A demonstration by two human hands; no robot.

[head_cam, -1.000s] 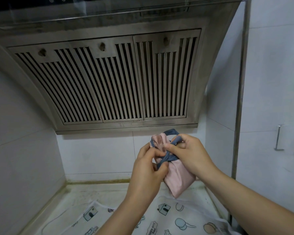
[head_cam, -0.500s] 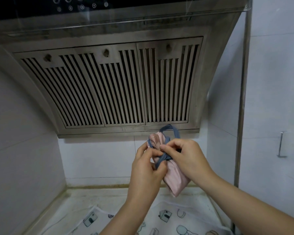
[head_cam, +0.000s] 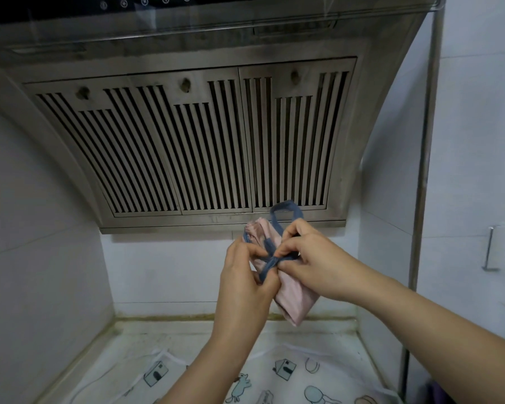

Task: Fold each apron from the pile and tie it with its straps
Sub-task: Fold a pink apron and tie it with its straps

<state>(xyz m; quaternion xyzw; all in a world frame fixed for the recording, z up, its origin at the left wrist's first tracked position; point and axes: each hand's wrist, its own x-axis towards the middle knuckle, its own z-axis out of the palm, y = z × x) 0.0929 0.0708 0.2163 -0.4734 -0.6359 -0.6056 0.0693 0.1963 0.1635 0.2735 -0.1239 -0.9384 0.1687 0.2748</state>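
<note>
Pink apron [head_cam: 295, 298], a folded bundle, is in the air below the hood [head_cam: 187, 141], long axis from upper left to lower right; left hand [head_cam: 245, 287] and right hand [head_cam: 312, 263] pinch its blue strap [head_cam: 270, 262] mid-bundle.

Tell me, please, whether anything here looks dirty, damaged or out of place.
Nothing is spilled or askew. The range hood looks grimy, with dark smudges round its filter knobs, and a brownish stain runs along the back edge of the counter. The folded pink apron looks tidy.
</note>
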